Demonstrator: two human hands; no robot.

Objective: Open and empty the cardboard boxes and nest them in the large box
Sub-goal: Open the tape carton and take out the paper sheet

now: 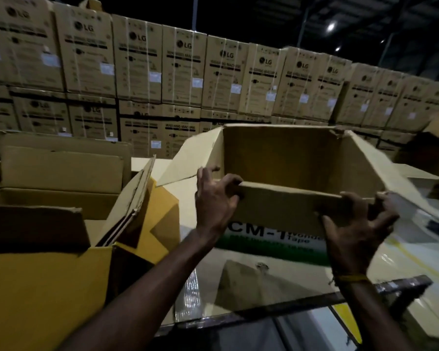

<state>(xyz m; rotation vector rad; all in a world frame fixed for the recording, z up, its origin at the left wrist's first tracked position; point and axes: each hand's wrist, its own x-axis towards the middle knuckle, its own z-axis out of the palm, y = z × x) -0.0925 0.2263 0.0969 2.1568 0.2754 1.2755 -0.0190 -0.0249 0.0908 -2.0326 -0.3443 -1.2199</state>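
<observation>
An open brown cardboard box [284, 158] with green and black print on its near side is held up in front of me, its top flaps spread outward and its inside looking empty. My left hand [214, 198] grips the left end of the box's near flap. My right hand [357, 229] grips the right end of the same flap. To the left stands a large yellow-brown box [36, 287] with open flaps, and another brown box [61, 171] sits nested inside it.
A long wall of stacked LG washing machine cartons [183, 69] fills the background. Flat cardboard [251, 282] and a dark bar [314, 300] lie below the held box. A pale floor with a yellow line [416, 259] runs to the right.
</observation>
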